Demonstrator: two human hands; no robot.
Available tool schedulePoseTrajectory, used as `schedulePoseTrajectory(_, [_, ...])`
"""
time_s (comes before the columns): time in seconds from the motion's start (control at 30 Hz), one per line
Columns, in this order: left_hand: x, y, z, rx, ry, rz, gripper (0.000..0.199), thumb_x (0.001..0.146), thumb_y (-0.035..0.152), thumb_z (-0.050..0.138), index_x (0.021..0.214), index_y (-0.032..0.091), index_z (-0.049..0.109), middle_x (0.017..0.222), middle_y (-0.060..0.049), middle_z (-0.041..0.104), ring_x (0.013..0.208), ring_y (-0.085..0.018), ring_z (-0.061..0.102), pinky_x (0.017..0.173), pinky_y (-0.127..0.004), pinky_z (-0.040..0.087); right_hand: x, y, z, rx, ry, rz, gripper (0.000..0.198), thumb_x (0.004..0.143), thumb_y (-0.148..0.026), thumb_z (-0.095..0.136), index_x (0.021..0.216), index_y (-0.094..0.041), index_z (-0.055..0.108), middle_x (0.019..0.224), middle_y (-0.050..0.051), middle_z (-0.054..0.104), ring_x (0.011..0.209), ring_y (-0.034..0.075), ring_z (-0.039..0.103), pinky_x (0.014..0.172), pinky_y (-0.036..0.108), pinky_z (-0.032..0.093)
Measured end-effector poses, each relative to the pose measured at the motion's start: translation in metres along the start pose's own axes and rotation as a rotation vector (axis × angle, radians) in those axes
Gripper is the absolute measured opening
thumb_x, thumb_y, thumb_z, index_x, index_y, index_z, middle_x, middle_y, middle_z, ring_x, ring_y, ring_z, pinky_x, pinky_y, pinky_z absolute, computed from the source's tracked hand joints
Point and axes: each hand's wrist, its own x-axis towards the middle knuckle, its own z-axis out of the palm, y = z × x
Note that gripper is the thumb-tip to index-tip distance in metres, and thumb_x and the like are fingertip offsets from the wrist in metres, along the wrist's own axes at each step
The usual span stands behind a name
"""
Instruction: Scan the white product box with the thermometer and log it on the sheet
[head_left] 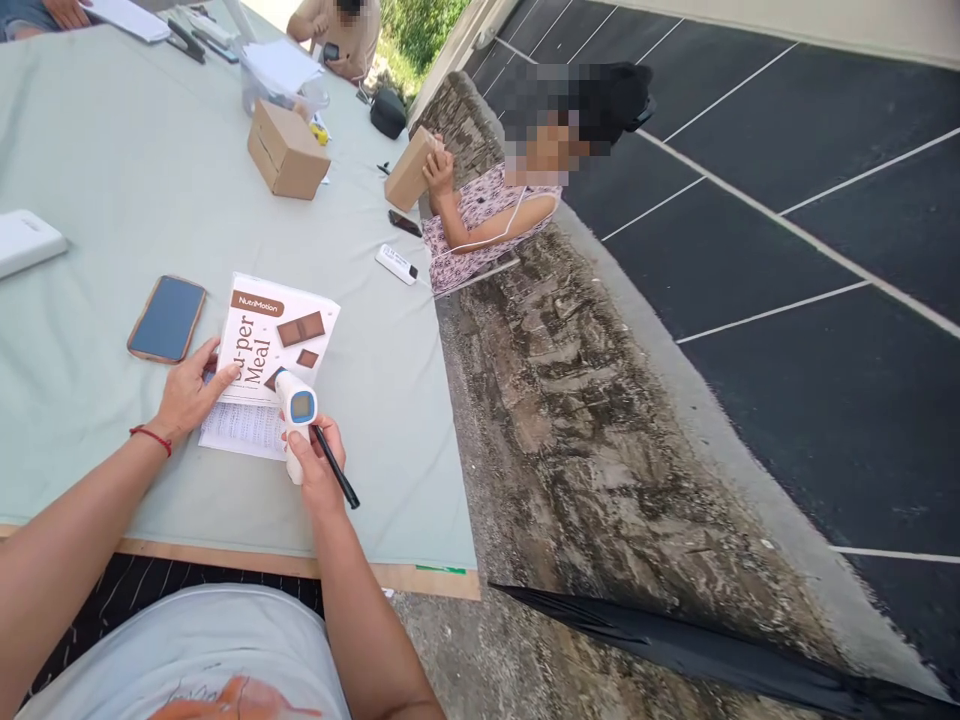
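Note:
My left hand (191,388) grips the lower left corner of a white box (307,300) printed "NutriMotion" and "Meal", its thumb on the front face. The box is tilted up above the table. In my right hand (319,470) is a white infrared thermometer (302,408) with a blue-rimmed screen, its head against the lower right of the box front. A black pen (336,467) also sticks out of the right hand. Beneath the box lies a printed sheet of paper (240,428), partly covered. A smartphone (166,318) lies just beyond my left hand.
A brown cardboard box (289,150) stands farther back, beside a clear plastic container (281,75) with papers. A white device (397,263) lies near the right table edge. At that edge a person (495,210) holds another carton (411,172). A white object (26,243) is at far left.

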Motion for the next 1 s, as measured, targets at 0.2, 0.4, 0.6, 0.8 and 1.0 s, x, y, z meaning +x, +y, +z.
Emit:
schedulePoseTrajectory(0.2, [0.001, 0.001, 0.0, 0.001, -0.007, 0.0, 0.066, 0.088, 0.066, 0.049, 0.133, 0.019, 0.061, 0.103, -0.006, 0.071, 0.088, -0.025, 0.063, 0.085, -0.037, 0.051, 0.002, 0.009, 0.004, 0.062, 0.034, 0.044, 0.048, 0.066, -0.045, 0.079, 0.099, -0.022, 0.053, 0.095, 0.005, 0.074, 0.08, 0.017, 0.066, 0.076, 0.032, 0.052])
schedulePoseTrajectory(0.4, [-0.001, 0.003, -0.001, -0.04, -0.007, -0.006, 0.068, 0.088, 0.066, 0.05, 0.135, 0.017, 0.06, 0.109, -0.007, 0.072, 0.091, -0.024, 0.063, 0.089, -0.037, 0.05, 0.002, 0.007, 0.004, 0.109, 0.019, 0.066, 0.048, 0.064, -0.043, 0.082, 0.098, -0.023, 0.054, 0.096, 0.004, 0.075, 0.081, 0.017, 0.066, 0.076, 0.032, 0.051])
schedulePoseTrajectory(0.6, [-0.001, 0.003, -0.001, -0.01, -0.018, 0.008, 0.068, 0.088, 0.067, 0.049, 0.136, 0.02, 0.06, 0.105, -0.005, 0.072, 0.089, -0.024, 0.064, 0.085, -0.035, 0.05, 0.001, 0.006, 0.007, 0.102, 0.021, 0.067, 0.048, 0.066, -0.046, 0.081, 0.097, -0.023, 0.053, 0.096, 0.004, 0.075, 0.08, 0.018, 0.066, 0.077, 0.033, 0.051])
schedulePoseTrajectory(0.8, [0.0, 0.002, -0.002, 0.001, -0.028, 0.001, 0.069, 0.086, 0.067, 0.051, 0.137, 0.02, 0.058, 0.108, -0.006, 0.072, 0.094, -0.026, 0.065, 0.087, -0.038, 0.051, 0.0, 0.006, 0.009, 0.103, 0.028, 0.053, 0.05, 0.065, -0.049, 0.081, 0.097, -0.023, 0.053, 0.097, 0.005, 0.075, 0.079, 0.017, 0.066, 0.074, 0.032, 0.051])
schedulePoseTrajectory(1.0, [0.002, -0.008, 0.0, 0.005, -0.047, -0.024, 0.091, 0.072, 0.07, 0.068, 0.144, 0.018, 0.05, 0.118, -0.011, 0.069, 0.105, -0.03, 0.064, 0.089, -0.042, 0.052, -0.001, 0.002, 0.011, 0.115, 0.018, 0.083, 0.053, 0.063, -0.051, 0.082, 0.098, -0.023, 0.053, 0.098, 0.006, 0.075, 0.079, 0.018, 0.066, 0.075, 0.033, 0.052])
